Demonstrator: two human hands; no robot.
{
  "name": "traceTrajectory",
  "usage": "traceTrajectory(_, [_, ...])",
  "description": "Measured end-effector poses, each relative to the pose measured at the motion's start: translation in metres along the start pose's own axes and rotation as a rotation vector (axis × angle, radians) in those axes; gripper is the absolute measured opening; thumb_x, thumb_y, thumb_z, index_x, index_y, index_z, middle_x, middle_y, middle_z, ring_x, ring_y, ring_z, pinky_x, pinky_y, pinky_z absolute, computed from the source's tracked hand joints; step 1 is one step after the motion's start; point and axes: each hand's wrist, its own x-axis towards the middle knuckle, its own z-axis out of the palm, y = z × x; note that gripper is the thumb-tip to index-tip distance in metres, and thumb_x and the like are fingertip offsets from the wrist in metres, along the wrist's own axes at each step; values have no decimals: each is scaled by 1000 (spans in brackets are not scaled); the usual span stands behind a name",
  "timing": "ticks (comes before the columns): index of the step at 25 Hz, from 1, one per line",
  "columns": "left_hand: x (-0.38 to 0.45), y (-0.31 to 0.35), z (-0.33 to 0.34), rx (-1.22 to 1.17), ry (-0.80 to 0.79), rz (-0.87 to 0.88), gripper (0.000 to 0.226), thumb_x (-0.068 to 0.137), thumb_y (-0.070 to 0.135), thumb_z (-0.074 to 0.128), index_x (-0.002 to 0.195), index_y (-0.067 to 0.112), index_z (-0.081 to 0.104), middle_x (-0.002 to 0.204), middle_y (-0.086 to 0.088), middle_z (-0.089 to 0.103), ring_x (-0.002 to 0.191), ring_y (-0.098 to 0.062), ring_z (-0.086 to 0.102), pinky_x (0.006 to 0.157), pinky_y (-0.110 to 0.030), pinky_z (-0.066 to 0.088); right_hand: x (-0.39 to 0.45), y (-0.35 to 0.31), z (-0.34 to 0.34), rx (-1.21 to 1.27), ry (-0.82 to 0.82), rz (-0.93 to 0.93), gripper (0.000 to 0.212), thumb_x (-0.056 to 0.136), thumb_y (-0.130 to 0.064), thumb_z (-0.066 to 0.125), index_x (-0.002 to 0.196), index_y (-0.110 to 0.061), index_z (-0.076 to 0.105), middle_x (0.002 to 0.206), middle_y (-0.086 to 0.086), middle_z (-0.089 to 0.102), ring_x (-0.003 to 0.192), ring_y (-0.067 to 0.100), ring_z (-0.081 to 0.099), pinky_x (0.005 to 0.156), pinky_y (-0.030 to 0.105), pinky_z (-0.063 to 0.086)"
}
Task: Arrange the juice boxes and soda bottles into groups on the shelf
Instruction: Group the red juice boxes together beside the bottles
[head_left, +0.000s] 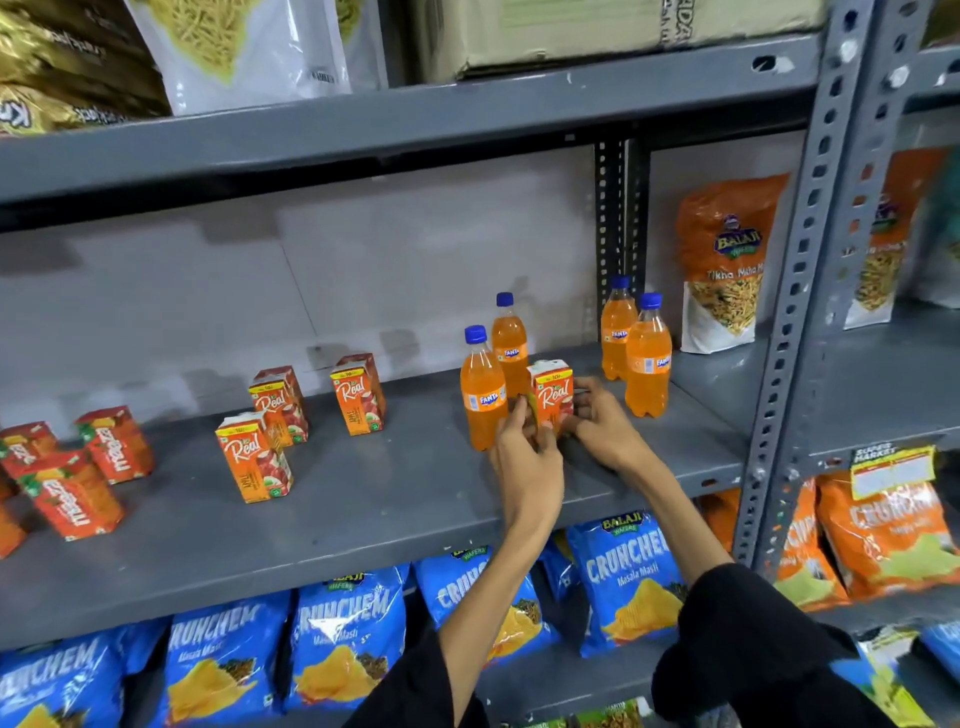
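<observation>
On the grey middle shelf (363, 525), both my hands close around one orange Real juice box (554, 392). My left hand (527, 452) grips its left side and my right hand (597, 421) its right side. Two orange Fanta bottles (484, 395) stand just left of and behind the box, and two more Fanta bottles (647, 358) stand to the right. Three other Real juice boxes (254, 457) stand at mid-shelf. Several red Maaza boxes (72, 493) sit tilted at the far left.
A Balaji snack bag (727, 260) leans at the back right of the shelf, beside the perforated upright post (789, 322). Blue Crunchem chip bags (348, 634) fill the shelf below, orange ones (883, 530) to the right. Bags and a carton sit on the shelf above.
</observation>
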Motion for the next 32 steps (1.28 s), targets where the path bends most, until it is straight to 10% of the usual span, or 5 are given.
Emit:
traceTrajectory(5, [-12, -7, -9, 8, 33, 41, 46, 95, 15, 66, 140, 22, 60, 120, 4, 61, 92, -2, 64, 71, -5, 52, -32, -2, -9, -9, -50, -33, 44, 93, 1, 58, 131, -18, 44, 114, -7, 62, 105, 1, 61, 76, 8, 52])
traceTrajectory(21, [11, -57, -189, 87, 197, 18, 35, 94, -1, 61, 127, 7, 69, 117, -9, 75, 105, -20, 72, 97, -42, 57, -37, -38, 176, -2, -233, -137, 44, 88, -7, 70, 125, -11, 47, 105, -3, 62, 97, 8, 62, 75, 14, 53])
traceTrajectory(32, [56, -73, -207, 181, 245, 3, 35, 96, -3, 58, 128, 7, 69, 117, -7, 76, 97, -6, 64, 65, 4, 43, 4, -37, 220, -81, -171, -70, 43, 90, -1, 66, 128, -6, 47, 120, 17, 65, 109, 29, 66, 84, 32, 57])
